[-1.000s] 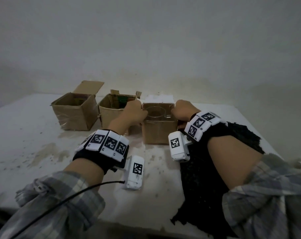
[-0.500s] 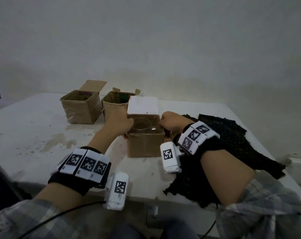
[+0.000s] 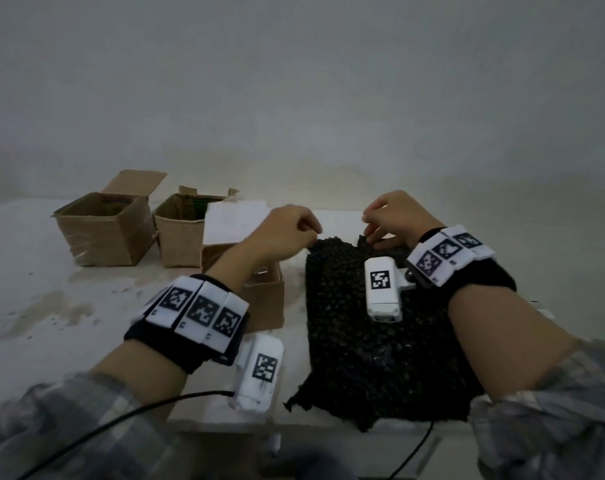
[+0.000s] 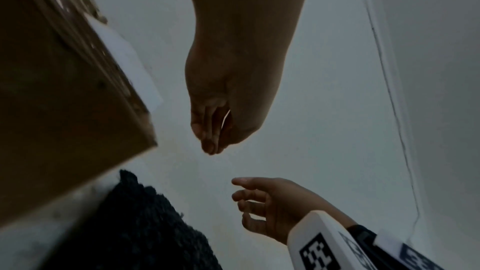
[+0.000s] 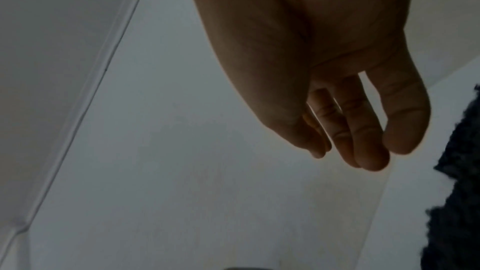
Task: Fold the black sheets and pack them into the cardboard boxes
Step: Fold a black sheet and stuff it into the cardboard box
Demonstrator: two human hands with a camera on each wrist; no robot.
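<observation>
Currently: folding not begun. Black sheet (image 3: 373,327) lies spread flat on table (image 3: 34,271), near edge overhanging table front. Left hand (image 3: 287,230) and right hand (image 3: 394,220) hover at sheet's far edge; fingers loosely curled, holding nothing per wrist views. Nearest cardboard box (image 3: 266,299), just left of sheet, white flap up; interior mostly hidden by left arm. Middle box (image 3: 180,237) and far-left box (image 3: 103,233) open; contents unclear, no black sheet visible inside. Judgement: packing all remains.
</observation>
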